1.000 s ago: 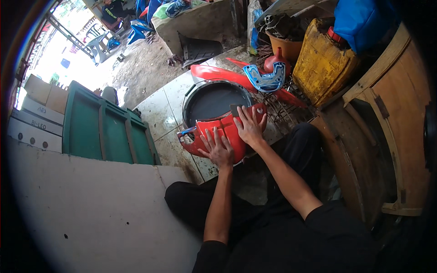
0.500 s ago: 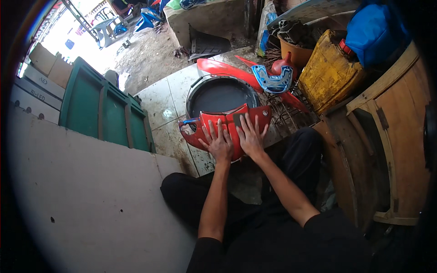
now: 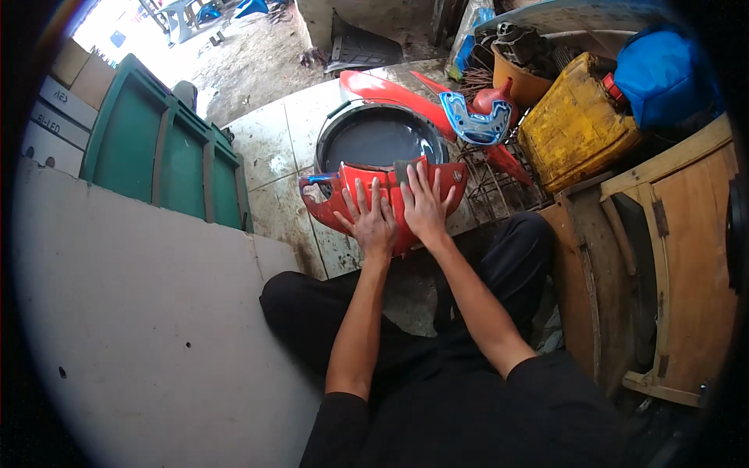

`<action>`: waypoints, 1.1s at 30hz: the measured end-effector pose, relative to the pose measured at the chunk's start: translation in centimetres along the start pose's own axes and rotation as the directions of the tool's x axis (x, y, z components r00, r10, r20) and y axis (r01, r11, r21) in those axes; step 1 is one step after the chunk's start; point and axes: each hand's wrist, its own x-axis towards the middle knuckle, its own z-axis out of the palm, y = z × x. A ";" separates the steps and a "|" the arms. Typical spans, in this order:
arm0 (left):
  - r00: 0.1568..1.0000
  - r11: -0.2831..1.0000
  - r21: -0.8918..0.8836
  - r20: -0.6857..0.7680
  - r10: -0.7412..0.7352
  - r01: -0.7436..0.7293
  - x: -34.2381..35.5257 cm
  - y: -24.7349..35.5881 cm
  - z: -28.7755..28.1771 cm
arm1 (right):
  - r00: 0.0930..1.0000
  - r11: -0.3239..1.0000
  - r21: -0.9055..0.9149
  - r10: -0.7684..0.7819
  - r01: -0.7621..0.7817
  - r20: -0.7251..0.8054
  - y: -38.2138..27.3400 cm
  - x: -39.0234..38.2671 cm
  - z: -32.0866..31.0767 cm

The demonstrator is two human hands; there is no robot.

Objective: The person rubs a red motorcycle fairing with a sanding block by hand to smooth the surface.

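Observation:
A red plastic body panel, like a motorcycle fairing with a blue patch at its left end, leans against the near rim of a round black basin of dark water. My left hand lies on the panel's middle, fingers spread and flat. To its right, my right hand also rests on the panel with fingers stretched out. Under its fingertips is a flat dark grey piece, seemingly sandpaper, near the panel's upper edge. The panel's underside is hidden.
Beyond the basin lie a long red panel and a blue-white curved part, beside a metal rack. A yellow jerrycan and wooden frame stand right. A white wall and green panel border the left.
My right hand has slid the dark grey piece toward the panel's upper edge. My left hand stays flat on the panel. The whole view has shifted slightly.

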 end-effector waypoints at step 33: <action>0.999 0.999 0.014 -0.021 -0.031 0.031 0.2 -0.3 -0.4 | 0.996 0.999 0.025 0.037 -0.039 0.078 -0.9 -4.0 0.3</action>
